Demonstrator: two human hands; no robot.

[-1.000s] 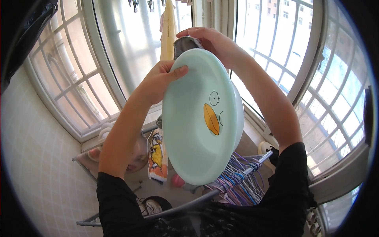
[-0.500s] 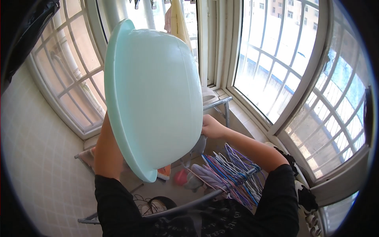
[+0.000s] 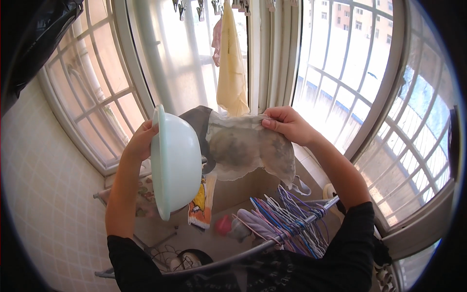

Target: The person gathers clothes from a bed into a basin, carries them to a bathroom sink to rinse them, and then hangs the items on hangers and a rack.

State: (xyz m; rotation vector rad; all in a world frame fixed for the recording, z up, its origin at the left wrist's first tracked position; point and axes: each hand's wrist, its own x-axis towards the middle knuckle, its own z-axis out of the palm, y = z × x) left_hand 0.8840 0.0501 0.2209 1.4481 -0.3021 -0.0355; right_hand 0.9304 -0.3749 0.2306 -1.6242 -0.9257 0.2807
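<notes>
My left hand (image 3: pixel 142 139) grips the rim of a pale mint plastic basin (image 3: pixel 179 165), which is tipped up on its side with its outer bottom turned to the right. Pinched between the thumb and fingers of my right hand (image 3: pixel 288 125) is the upper edge of a bra (image 3: pixel 239 150). It spreads sideways in the air, sheer and whitish with dark grey showing through, and a thin strap loop dangles at its lower right. A plain grey part at its left runs behind the basin, so its far end is hidden.
A metal rack rail (image 3: pixel 253 250) with several hangers (image 3: pixel 292 219) crosses close to my body. A yellow cloth (image 3: pixel 232 68) hangs ahead below several clips (image 3: pixel 200 9). An orange patterned cloth (image 3: pixel 200 204) shows beyond the basin; barred windows (image 3: pixel 340 63) surround me.
The basin has swung down and left, away from in front of my view. My right hand has risen, bringing the bra up and spreading it out.
</notes>
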